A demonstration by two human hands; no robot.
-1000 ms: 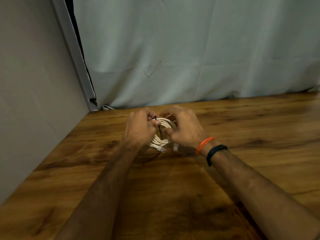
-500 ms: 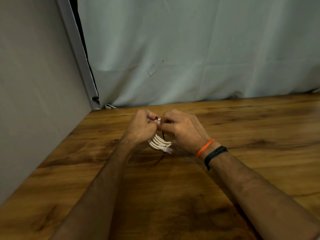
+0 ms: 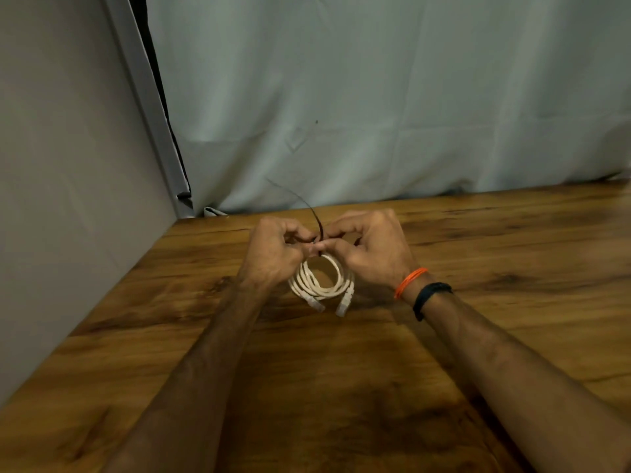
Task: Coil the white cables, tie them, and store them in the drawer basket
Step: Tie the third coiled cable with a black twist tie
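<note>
A coiled white cable (image 3: 321,281) hangs between my hands just above the wooden table (image 3: 341,387), its two clear plugs pointing down toward me. A thin black tie (image 3: 309,208) wraps the top of the coil, and its free tail curves up and away to the left. My left hand (image 3: 273,250) pinches the tie at the coil's top from the left. My right hand (image 3: 368,250) pinches it from the right, fingertips meeting those of the left. The drawer basket is not in view.
A grey wall (image 3: 68,199) closes the table's left side. A pale curtain (image 3: 375,114) hangs along the far edge. An orange band and a black band sit on my right wrist (image 3: 423,291).
The black tie's tail now sticks up above my hands; earlier it ran down across the coil. The coil has dropped lower, so more of its loops and both plugs show.
</note>
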